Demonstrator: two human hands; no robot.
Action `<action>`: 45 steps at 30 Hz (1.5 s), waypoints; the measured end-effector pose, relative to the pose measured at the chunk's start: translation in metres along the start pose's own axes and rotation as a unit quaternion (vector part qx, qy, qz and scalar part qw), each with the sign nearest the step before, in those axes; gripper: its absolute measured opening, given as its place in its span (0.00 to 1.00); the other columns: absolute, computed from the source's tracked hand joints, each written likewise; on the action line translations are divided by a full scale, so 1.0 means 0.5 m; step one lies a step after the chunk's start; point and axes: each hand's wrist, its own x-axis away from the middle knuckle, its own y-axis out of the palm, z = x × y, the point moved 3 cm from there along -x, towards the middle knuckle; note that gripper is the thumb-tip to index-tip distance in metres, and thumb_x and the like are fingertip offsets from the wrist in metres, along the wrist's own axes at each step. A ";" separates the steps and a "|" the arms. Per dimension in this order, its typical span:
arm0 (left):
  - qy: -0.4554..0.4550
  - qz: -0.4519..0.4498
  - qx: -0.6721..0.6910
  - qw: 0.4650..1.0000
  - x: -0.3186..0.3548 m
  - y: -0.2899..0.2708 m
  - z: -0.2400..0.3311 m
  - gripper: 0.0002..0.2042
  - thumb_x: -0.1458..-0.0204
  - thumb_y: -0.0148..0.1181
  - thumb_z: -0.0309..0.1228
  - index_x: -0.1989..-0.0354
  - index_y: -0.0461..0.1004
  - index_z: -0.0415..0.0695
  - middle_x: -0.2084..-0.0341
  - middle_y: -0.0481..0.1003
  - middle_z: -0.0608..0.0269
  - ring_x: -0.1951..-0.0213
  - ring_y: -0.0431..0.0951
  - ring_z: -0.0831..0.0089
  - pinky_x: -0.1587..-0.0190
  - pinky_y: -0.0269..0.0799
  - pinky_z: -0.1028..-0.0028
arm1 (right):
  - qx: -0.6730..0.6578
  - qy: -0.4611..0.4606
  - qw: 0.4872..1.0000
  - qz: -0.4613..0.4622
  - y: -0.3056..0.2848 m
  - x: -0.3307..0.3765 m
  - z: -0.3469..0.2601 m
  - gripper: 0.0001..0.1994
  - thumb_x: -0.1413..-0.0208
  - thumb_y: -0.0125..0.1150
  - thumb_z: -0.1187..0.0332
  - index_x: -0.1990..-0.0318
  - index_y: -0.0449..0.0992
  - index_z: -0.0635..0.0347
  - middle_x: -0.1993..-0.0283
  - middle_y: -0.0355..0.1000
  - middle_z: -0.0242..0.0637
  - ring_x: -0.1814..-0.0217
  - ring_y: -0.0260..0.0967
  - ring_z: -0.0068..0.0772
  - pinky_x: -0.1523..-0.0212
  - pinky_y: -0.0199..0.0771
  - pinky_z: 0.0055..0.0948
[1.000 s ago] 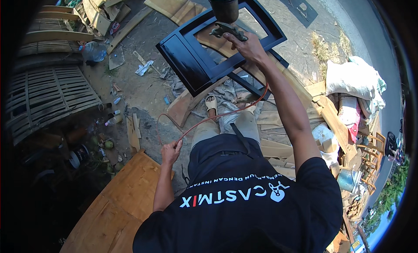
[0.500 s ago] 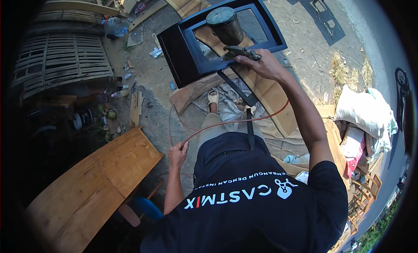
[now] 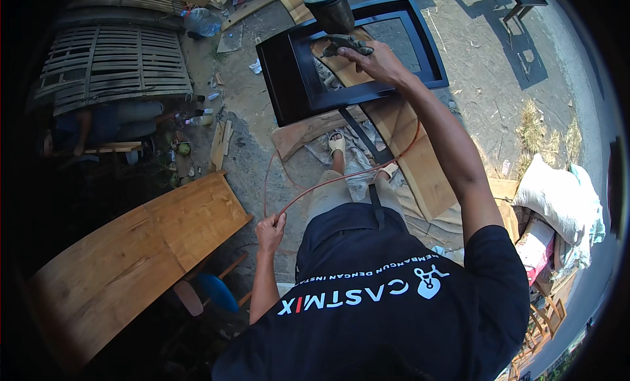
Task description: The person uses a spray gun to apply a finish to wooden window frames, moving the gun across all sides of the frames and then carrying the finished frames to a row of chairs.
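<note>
My right hand [image 3: 380, 63] grips the spray gun [image 3: 338, 26] far out over the black frame [image 3: 298, 85]; my left hand [image 3: 270, 231], near, pinches the red hose [image 3: 315, 187].

spray gun [image 3: 336, 28]: 1 | black frame [image 3: 354, 56]: 1 | hose [image 3: 308, 189]: 1 | sandals [image 3: 336, 145]: 2

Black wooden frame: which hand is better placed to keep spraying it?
Right. The right hand grips the spray gun directly over the black wooden frame; the left hand only holds the red hose away.
</note>
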 end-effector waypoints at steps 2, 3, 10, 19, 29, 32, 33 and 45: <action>-0.012 -0.004 0.004 1.000 0.001 -0.007 -0.003 0.24 0.40 0.60 0.50 0.78 0.74 0.40 0.85 0.71 0.46 0.77 0.76 0.44 0.72 0.67 0.52 | -0.022 -0.020 0.999 0.037 0.002 -0.030 -0.003 0.32 0.41 0.60 0.36 0.72 0.81 0.62 0.80 0.73 0.37 0.72 0.76 0.33 0.64 0.74 0.36; -0.019 -0.005 0.007 1.000 0.001 -0.009 -0.003 0.24 0.40 0.60 0.50 0.77 0.74 0.40 0.85 0.71 0.46 0.76 0.76 0.44 0.72 0.67 0.52 | -0.027 -0.016 0.999 0.042 0.000 -0.049 -0.003 0.32 0.41 0.60 0.36 0.73 0.81 0.62 0.81 0.73 0.36 0.73 0.75 0.32 0.64 0.74 0.35; -0.020 -0.008 -0.006 1.000 -0.001 -0.023 -0.012 0.24 0.40 0.60 0.50 0.77 0.74 0.40 0.84 0.72 0.45 0.75 0.76 0.42 0.71 0.68 0.51 | -0.019 -0.028 0.996 0.077 -0.002 -0.110 -0.002 0.31 0.42 0.63 0.36 0.72 0.81 0.62 0.81 0.73 0.36 0.75 0.74 0.30 0.69 0.72 0.35; 0.010 -0.014 -0.021 1.000 0.011 0.009 -0.001 0.24 0.40 0.60 0.50 0.78 0.75 0.41 0.85 0.72 0.46 0.76 0.77 0.43 0.72 0.69 0.51 | -0.003 0.017 0.999 -0.046 -0.044 0.037 0.028 0.32 0.42 0.63 0.37 0.67 0.82 0.65 0.78 0.74 0.37 0.71 0.73 0.29 0.68 0.71 0.33; 0.038 -0.030 -0.019 0.999 0.007 0.032 0.031 0.24 0.40 0.61 0.49 0.80 0.73 0.40 0.86 0.70 0.47 0.78 0.76 0.45 0.73 0.67 0.54 | -0.026 0.020 0.990 -0.139 -0.079 0.150 0.011 0.28 0.39 0.62 0.40 0.69 0.81 0.63 0.77 0.74 0.33 0.72 0.72 0.24 0.68 0.68 0.29; 0.044 -0.022 -0.020 0.999 0.006 0.032 0.040 0.24 0.40 0.61 0.49 0.80 0.72 0.40 0.87 0.69 0.47 0.79 0.75 0.46 0.74 0.67 0.55 | -0.035 0.003 0.990 -0.136 -0.073 0.142 0.014 0.28 0.38 0.62 0.41 0.69 0.81 0.63 0.77 0.74 0.34 0.72 0.72 0.25 0.68 0.69 0.30; 0.045 -0.019 -0.020 0.999 0.006 0.033 0.040 0.24 0.40 0.61 0.49 0.80 0.72 0.40 0.87 0.69 0.47 0.79 0.75 0.46 0.74 0.67 0.55 | -0.038 -0.003 0.990 -0.134 -0.066 0.137 0.012 0.28 0.38 0.62 0.41 0.69 0.81 0.63 0.77 0.74 0.34 0.72 0.72 0.26 0.68 0.69 0.30; 0.017 0.013 -0.012 1.000 0.031 0.045 -0.004 0.25 0.42 0.62 0.51 0.80 0.75 0.41 0.86 0.72 0.46 0.77 0.77 0.44 0.73 0.69 0.51 | 0.016 -0.015 1.000 -0.009 0.035 0.046 -0.105 0.30 0.42 0.63 0.37 0.63 0.84 0.62 0.79 0.75 0.47 0.71 0.79 0.43 0.66 0.73 0.44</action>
